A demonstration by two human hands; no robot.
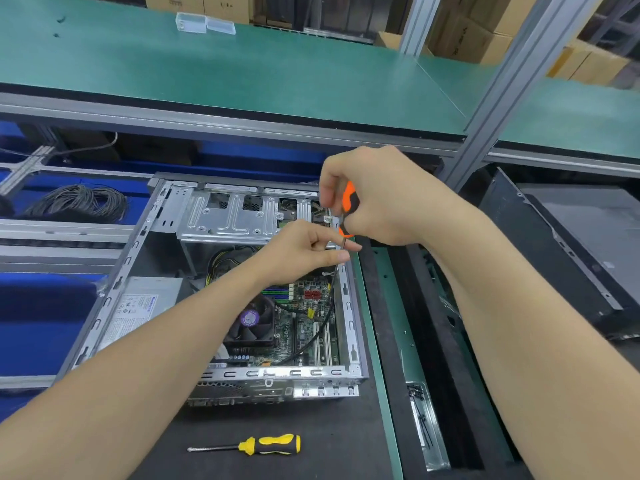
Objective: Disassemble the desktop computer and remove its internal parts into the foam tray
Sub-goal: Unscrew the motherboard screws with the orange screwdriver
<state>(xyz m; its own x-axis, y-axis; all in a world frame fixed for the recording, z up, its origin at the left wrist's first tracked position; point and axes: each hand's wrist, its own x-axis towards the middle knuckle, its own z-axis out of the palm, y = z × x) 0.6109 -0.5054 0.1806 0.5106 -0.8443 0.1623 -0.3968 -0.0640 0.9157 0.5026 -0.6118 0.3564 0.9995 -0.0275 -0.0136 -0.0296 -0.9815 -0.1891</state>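
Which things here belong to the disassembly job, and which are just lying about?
In use: computer case, orange screwdriver in right hand, left hand pinching its shaft.
Lying about: yellow screwdriver, cable coil, clear boxes, cardboard boxes.

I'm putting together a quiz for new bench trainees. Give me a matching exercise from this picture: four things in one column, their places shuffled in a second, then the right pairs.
Things
1. orange screwdriver
2. yellow screwdriver
3. coil of black cable
4. clear plastic boxes

Places
A. on the green upper shelf
B. gripped in the right hand
C. lying on the black mat in front of the computer case
D. on the blue surface left of the case

Pairs: 1-B, 2-C, 3-D, 4-A
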